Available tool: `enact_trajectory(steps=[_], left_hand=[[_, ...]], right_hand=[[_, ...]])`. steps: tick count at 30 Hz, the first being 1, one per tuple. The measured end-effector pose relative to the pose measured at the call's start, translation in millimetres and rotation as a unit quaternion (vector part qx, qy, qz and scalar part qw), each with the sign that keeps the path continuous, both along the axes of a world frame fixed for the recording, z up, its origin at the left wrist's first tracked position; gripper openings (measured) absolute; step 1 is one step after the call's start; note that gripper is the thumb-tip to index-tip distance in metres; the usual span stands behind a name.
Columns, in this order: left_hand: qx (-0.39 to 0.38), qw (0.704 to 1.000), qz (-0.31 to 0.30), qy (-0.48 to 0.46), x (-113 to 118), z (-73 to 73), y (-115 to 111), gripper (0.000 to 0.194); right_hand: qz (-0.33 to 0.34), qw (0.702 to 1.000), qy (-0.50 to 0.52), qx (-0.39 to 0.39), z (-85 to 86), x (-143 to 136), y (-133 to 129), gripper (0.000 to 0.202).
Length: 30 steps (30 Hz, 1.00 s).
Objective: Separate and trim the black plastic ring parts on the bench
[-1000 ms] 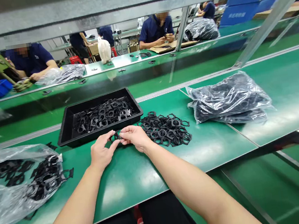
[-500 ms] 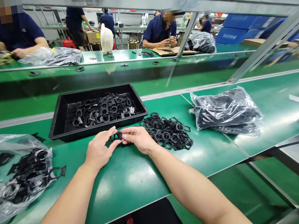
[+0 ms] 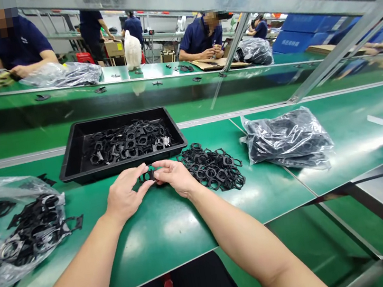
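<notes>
Between my two hands is a small black plastic ring part (image 3: 148,174), held just above the green bench in front of the tray. My left hand (image 3: 126,191) grips its left side between thumb and fingers. On its right side, the fingers of my right hand (image 3: 174,175) pinch it and partly hide it. Right beside my right hand lies a loose pile of black rings (image 3: 212,166). Behind my hands stands a black tray (image 3: 71,156) holding many black ring parts with tabs (image 3: 133,140).
An open clear bag (image 3: 28,235) of black parts lies at the left. To the right rests a filled plastic bag (image 3: 286,139). A metal post (image 3: 329,55) slants down behind the bench. Across the line, co-workers (image 3: 201,41) sit at another bench.
Both hands stay nearly where they were, still holding the ring part. The whole view has shifted slightly; the tray and piles look unchanged.
</notes>
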State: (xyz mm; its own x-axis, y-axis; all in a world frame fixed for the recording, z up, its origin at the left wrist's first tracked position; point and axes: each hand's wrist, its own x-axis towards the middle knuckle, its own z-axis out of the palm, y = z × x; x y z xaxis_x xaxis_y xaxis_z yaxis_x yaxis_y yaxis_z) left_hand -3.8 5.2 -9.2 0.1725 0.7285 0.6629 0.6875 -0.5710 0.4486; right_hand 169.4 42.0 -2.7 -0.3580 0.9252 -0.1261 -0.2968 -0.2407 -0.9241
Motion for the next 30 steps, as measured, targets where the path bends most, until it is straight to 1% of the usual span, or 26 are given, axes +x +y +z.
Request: enact_trajectory(steps=[4, 8, 16, 23, 25, 28, 30], left_hand=[[-0.002, 1.0, -0.017, 0.008, 0.4, 1.8, -0.7, 0.051], [-0.004, 1.0, -0.016, 0.008, 1.2, 2.2, -0.9, 0.053], [-0.001, 1.0, -0.022, 0.01, 4.0, 2.9, -2.0, 0.055], [-0.031, 0.999, -0.002, 0.016, 2.4, 2.6, 0.5, 0.054], [-0.035, 0.999, -0.001, 0.014, 1.3, 2.1, 1.0, 0.053], [-0.03, 0.999, -0.008, 0.01, 0.2, 1.2, 0.7, 0.052], [-0.029, 0.999, -0.016, -0.005, 1.1, 0.9, 0.1, 0.05]], right_hand=[[0.03, 0.999, 0.028, -0.005, 2.4, 0.6, -1.7, 0.05], [0.038, 0.998, 0.046, -0.015, 4.5, 1.2, -3.0, 0.05], [0.045, 0.998, 0.042, -0.001, 3.6, 0.1, -3.1, 0.049], [0.039, 0.996, 0.078, -0.036, 2.7, 1.6, -1.4, 0.05], [0.037, 0.996, 0.078, -0.032, 2.8, 1.8, -1.5, 0.049], [0.065, 0.996, 0.06, -0.03, 3.4, 1.4, -1.8, 0.045], [0.073, 0.996, 0.045, -0.021, 3.6, 0.4, -1.9, 0.043]])
